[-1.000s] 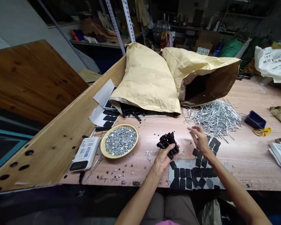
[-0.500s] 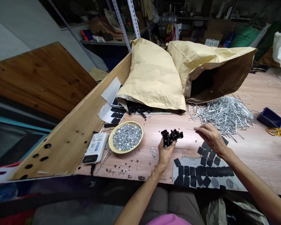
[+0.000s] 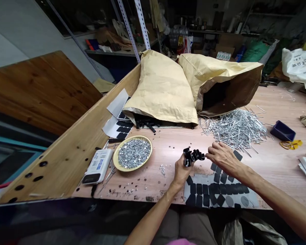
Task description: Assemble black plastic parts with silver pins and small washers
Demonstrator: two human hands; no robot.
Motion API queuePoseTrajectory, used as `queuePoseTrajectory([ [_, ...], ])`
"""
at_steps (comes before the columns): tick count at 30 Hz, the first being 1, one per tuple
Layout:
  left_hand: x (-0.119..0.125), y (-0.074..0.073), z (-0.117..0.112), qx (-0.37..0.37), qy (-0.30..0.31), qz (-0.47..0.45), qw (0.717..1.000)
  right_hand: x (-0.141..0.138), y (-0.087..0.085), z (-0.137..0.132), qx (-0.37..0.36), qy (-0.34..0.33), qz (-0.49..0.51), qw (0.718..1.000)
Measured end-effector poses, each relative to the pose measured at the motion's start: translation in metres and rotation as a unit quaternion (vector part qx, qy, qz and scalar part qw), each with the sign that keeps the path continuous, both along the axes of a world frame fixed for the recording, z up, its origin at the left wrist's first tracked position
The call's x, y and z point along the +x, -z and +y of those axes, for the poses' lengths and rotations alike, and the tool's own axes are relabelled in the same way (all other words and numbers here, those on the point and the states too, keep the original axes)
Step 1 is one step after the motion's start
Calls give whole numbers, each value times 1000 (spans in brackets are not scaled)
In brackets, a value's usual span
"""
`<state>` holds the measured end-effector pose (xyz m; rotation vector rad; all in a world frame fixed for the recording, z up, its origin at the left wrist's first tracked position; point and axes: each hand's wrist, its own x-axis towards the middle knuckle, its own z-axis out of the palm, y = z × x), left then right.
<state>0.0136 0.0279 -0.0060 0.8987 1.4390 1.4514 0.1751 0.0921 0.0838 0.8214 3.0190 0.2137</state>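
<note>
My left hand (image 3: 181, 173) is closed around a bunch of small black channel-shaped parts (image 3: 193, 156), which stick up above the fingers. Close on their right, my right hand (image 3: 223, 156) has its thumb and fingers pinched together, the fingertips at the end of the bunch. Whatever lies in that pinch is too small to make out. Behind the right hand spreads a heap of thin metal pins (image 3: 241, 131). Under the right forearm, black rounded pads (image 3: 219, 188) lie in rows on a pale backing sheet. Left of my left hand sits a yellow bowl (image 3: 115, 160) of small metal nuts or washers.
Two yellowish sacks (image 3: 165, 88) lie at the back, with black parts showing in the left one's mouth. A white boxy device (image 3: 98, 165) rests by the wooden side board (image 3: 63, 153). Loose nuts (image 3: 162, 170) are scattered in front. A dark blue tray (image 3: 283, 130) stands right.
My right hand has come left and down, from apart to up against the black parts. My left hand still holds the bunch. The whole view has shifted slightly.
</note>
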Motion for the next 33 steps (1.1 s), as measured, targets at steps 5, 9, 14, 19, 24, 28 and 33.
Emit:
queuePoseTrajectory([
  [5,2,0,10,-36,13,-95,995,13,8,29,-221,71,120,965],
  [9,1,0,29,-56,0,-179,982,26,22,79,-214,150,213,941],
  [14,10,-3,45,-38,-28,-208,977,3,62,120,-35,167,18,985],
  [19,12,-6,44,-26,-23,-224,974,-21,88,133,15,107,-68,992],
  [24,-3,-3,44,-57,2,-219,974,-12,84,139,-27,151,134,979],
  [28,-6,5,44,-48,20,-168,984,-10,59,110,-94,237,465,848],
  [33,-1,13,41,-23,45,-142,989,-21,26,56,-264,211,599,726],
])
